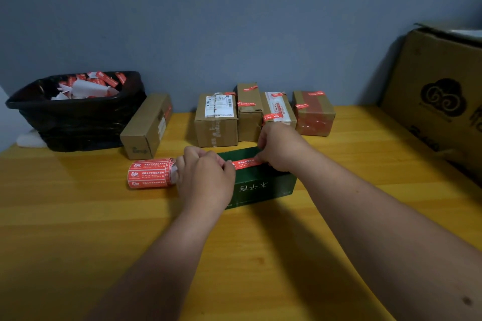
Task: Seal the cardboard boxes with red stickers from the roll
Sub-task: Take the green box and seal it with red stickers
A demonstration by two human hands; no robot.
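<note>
At the centre of the frame both hands stretch a red sticker (247, 163) across the top of a dark green box (263, 185) on the yellow table (78, 229). The left hand (206, 177) pinches its left end with curled fingers; the right hand (280, 150) pinches the right end, seemingly pressing it down. The sticker roll (151, 173) lies just left of the left hand. Behind, 4 stickered cardboard boxes (263, 114) stand in a row; a black bin (75, 109) of backing scraps sits upper left.
</note>
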